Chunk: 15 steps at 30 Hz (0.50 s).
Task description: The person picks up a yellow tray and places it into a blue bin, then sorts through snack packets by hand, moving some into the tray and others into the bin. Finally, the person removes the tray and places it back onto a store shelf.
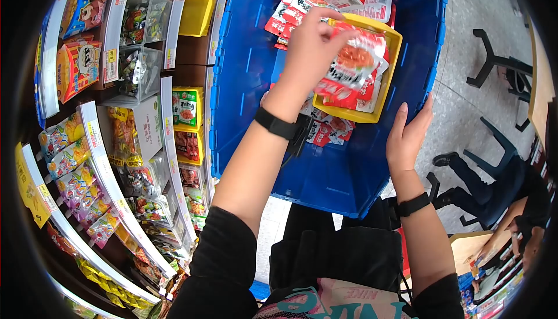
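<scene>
My left hand (pixel 311 46) is closed on a red and white snack packet (pixel 356 60), slightly blurred, with a picture of food on its front. It holds this packet above a yellow tray (pixel 379 115) containing more such packets. The tray sits inside a large blue crate (pixel 325 185). Loose red and white packets (pixel 296 11) lie in the crate beyond the tray, and several more (pixel 332 130) lie nearer to me. At the crate's right rim rests my right hand (pixel 408 136), its fingers stretched out and holding nothing.
To the left stand shelves (pixel 107 156) packed with bagged snacks, some in clear bins (pixel 139 72). A yellow shelf tray (pixel 196 14) and a tray of green packets (pixel 187 108) are beside the crate. On the right, a person sits on a chair (pixel 494 150) near table legs (pixel 491 60).
</scene>
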{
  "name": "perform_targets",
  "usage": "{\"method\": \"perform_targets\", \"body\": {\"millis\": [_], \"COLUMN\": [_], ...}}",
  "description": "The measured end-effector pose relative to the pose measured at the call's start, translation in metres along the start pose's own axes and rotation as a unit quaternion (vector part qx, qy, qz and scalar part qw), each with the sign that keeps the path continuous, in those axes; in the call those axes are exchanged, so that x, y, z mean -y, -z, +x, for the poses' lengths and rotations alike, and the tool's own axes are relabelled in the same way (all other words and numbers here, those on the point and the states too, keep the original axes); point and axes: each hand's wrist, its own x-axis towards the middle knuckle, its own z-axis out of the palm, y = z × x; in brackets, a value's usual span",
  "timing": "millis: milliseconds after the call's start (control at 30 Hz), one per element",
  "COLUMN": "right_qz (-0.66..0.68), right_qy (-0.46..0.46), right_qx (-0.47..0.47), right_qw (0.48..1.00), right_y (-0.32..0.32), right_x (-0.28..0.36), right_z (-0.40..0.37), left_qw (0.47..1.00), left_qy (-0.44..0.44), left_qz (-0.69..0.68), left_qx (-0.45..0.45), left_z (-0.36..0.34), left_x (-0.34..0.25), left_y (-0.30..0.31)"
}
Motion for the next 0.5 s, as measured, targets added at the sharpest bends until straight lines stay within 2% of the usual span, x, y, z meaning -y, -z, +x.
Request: {"method": "perform_targets", "body": {"millis": [33,67,133,167,200,267,300,433,500], "right_qz": [0.004,0.003,-0.008,-0.008,-0.009,-0.01,-0.011,-0.001,-0.006], "right_qy": [0.0,0.0,0.008,0.009,0.002,-0.006,-0.003,-0.006,-0.006], "right_qx": [0.0,0.001,-0.007,-0.007,-0.001,0.003,0.002,0.0,0.0], "right_qw": [1.0,1.0,1.0,1.0,1.0,1.0,1.0,1.0,1.0], "right_y": [0.0,0.0,-0.001,0.0,0.001,0.001,0.002,0.001,0.001], "right_x": [0.0,0.0,0.0,0.0,0.002,0.002,0.002,0.003,0.002], "right_z": [0.0,0.0,0.0,-0.001,0.0,0.001,0.001,0.0,0.0], "left_qw": [0.995,0.995,0.957,0.953,0.954,0.903,0.921,0.906,0.894], "left_qy": [0.002,0.003,-0.143,-0.127,-0.128,-0.35,-0.288,-0.263,-0.219], "left_qz": [0.096,0.095,0.228,0.228,0.227,0.248,0.251,0.307,0.361], "left_qx": [0.037,0.036,0.11,0.152,0.15,0.037,0.078,0.127,0.148], "left_z": [0.005,0.007,0.012,0.014,0.017,0.018,0.014,-0.014,-0.025], "left_x": [0.001,0.002,0.002,0.004,0.007,0.018,0.025,0.049,0.06], "left_y": [-0.005,-0.011,-0.028,-0.037,-0.043,-0.053,-0.056,-0.053,-0.052]}}
